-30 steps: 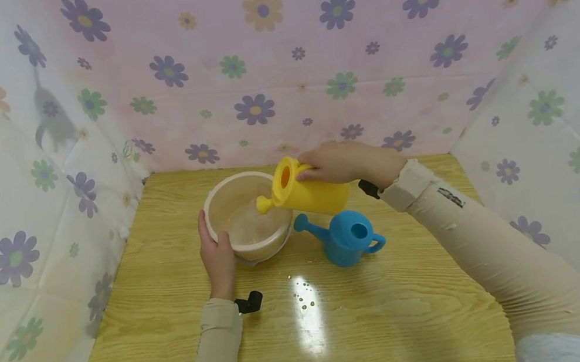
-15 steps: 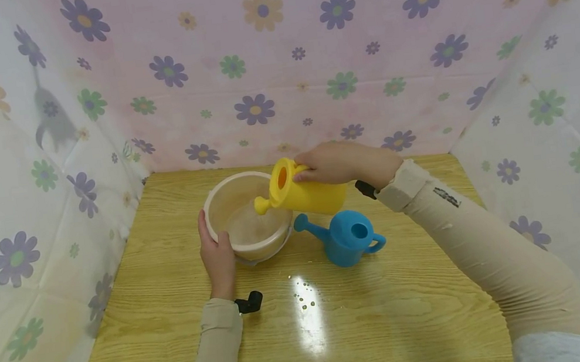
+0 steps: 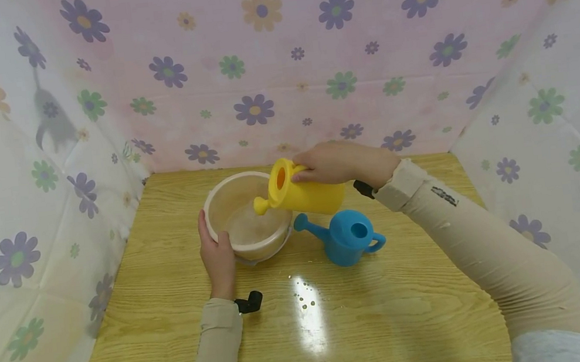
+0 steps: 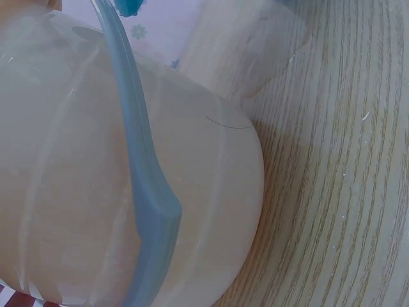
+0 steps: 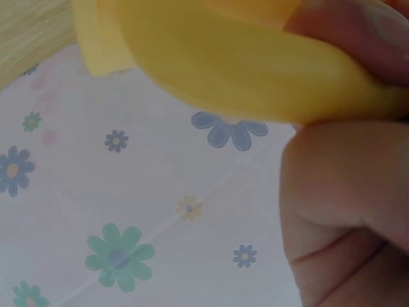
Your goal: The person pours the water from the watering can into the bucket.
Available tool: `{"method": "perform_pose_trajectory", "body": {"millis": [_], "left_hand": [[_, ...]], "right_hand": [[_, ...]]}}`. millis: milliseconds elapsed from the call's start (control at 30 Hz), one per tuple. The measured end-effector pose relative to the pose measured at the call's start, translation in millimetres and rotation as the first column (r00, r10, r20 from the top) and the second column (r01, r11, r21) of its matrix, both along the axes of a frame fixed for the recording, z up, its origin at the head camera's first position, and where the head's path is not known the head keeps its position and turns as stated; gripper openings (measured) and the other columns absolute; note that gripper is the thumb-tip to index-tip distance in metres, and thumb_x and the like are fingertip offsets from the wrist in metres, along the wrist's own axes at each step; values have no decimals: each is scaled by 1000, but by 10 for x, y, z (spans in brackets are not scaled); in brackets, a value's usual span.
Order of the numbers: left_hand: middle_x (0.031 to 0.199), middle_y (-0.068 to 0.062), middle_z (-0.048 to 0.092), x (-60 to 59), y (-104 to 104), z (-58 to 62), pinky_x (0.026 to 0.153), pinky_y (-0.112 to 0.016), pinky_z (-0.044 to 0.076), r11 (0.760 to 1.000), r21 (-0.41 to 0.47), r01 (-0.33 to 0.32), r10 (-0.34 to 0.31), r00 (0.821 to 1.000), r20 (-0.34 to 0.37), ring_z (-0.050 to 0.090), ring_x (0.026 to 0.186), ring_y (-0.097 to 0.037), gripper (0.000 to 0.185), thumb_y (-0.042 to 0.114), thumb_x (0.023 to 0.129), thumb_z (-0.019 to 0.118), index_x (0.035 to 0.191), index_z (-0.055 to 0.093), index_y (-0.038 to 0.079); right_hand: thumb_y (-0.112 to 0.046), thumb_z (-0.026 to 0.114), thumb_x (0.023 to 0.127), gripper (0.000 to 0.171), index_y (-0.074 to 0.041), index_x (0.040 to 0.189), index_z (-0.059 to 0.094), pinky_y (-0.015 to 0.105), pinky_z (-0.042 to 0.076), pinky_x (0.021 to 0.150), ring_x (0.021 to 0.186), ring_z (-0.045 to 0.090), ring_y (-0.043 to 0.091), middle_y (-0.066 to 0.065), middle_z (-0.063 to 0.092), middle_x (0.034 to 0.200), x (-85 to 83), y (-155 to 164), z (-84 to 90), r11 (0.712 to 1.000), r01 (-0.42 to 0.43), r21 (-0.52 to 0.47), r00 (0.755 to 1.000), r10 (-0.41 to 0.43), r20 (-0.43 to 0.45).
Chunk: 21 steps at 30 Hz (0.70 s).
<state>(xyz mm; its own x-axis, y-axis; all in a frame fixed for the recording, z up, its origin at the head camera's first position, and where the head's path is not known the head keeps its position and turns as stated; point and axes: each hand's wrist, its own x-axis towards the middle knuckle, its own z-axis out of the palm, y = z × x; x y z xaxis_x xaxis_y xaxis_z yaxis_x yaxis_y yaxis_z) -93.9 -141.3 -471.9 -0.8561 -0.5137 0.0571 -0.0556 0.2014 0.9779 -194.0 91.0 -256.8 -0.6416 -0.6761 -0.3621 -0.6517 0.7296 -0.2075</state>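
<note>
In the head view, my right hand (image 3: pixel 343 162) grips the handle of a yellow watering can (image 3: pixel 313 195), tipped to the left with its spout over a cream plastic bucket (image 3: pixel 222 188). The right wrist view shows curled fingers (image 5: pixel 345 173) under the yellow handle (image 5: pixel 255 77) and the thumb above. My left hand (image 3: pixel 217 256) rests against the bucket's near left side, fingers along the outer wall and thumb at the rim. Close up in the left wrist view is the bucket wall (image 4: pixel 204 160) with its grey-blue bail handle (image 4: pixel 144 153) hanging down. Clear liquid shows inside the bucket.
A blue watering can (image 3: pixel 346 240) stands upright just right of the bucket, its spout pointing left toward it. Several drops (image 3: pixel 304 300) lie on the wooden table (image 3: pixel 416 321). Flower-patterned cloth (image 3: pixel 279 76) encloses the table at the back and sides.
My right hand and the yellow watering can have shifted slightly left, farther over the bucket. The left hand, bucket and blue watering can stay where they were.
</note>
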Motion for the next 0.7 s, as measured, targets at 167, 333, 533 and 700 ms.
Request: {"method": "perform_pose_trajectory", "body": {"millis": [167,333,533,700], "left_hand": [[140,13,29,-4,6,-2,90,-38,41,1000,7,2,-2,1000,0,38,121,-19,65,9,84,40,137,23,43],[140,13,30,-2,13,-2,89,-39,41,1000,13,2,-2,1000,8,38,121,-20,64,10,84,40,138,24,40],[140,14,29,4,16,8,90,-39,40,999,35,3,-4,1000,11,38,121,-20,65,10,84,40,135,22,46],[140,13,30,6,19,15,91,-39,39,1000,27,1,-1,1000,7,38,121,-19,65,10,84,40,135,23,46]], "right_hand": [[-43,41,91,28,-17,93,50,29,34,59,64,46,17,1,42,68,-6,-3,-10,1000,7,7,1000,-7,7],[-43,41,91,27,-17,94,50,29,34,60,63,46,17,1,43,69,-5,2,-13,1000,8,11,1000,-9,12],[-43,41,91,28,-17,94,50,29,34,59,63,45,17,1,42,68,-1,4,-16,1000,8,8,1000,-8,11],[-43,40,91,28,-17,94,50,29,34,58,62,45,17,1,42,68,3,14,-13,1000,17,8,1000,-17,13]]}}
